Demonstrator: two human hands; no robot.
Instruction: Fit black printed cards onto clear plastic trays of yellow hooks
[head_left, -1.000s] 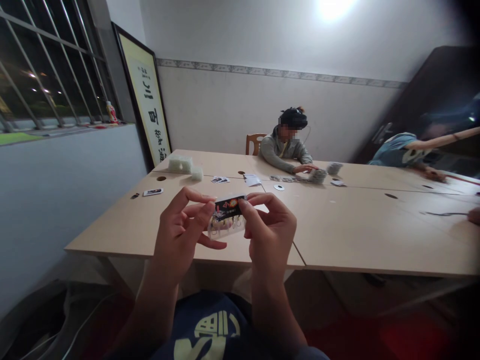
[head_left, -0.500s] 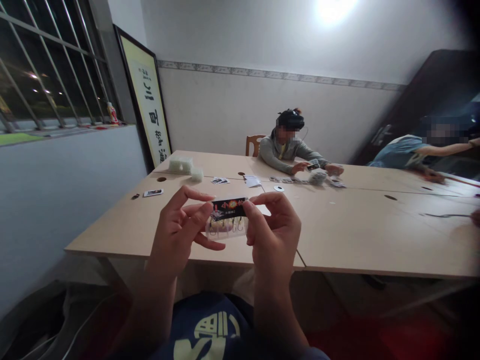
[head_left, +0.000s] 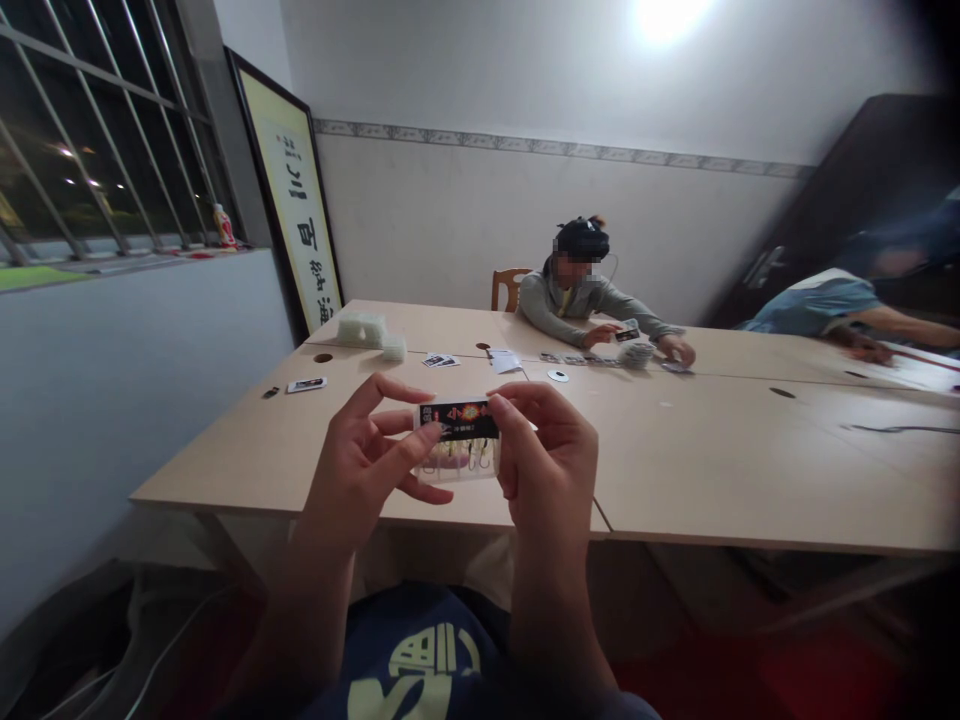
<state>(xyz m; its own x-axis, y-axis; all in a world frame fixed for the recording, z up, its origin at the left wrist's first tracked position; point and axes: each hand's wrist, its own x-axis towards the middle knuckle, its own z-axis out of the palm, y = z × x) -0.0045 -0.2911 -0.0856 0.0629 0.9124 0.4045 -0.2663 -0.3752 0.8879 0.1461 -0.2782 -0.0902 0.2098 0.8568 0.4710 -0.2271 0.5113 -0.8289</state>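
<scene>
A clear box of hooks (head_left: 476,466) is raised over the table's (head_left: 720,460) near edge, its ends pinched between thumb and fingers of the left hand (head_left: 352,475) and right hand (head_left: 551,460). Keeping the black label (head_left: 468,422) level and pressing outward from its middle would likely serve best, though both thumbs cover parts. From the box, pale stacks (head_left: 358,331) stand at eleven o'clock, loose cards (head_left: 440,361) at twelve, a co-worker (head_left: 551,300) at one.

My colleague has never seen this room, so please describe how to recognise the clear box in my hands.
Find the pale table, then your left hand and right hand nearest the camera, holding the clear box. Unlike the cards farther away, it shows hooks below a black label.
</scene>
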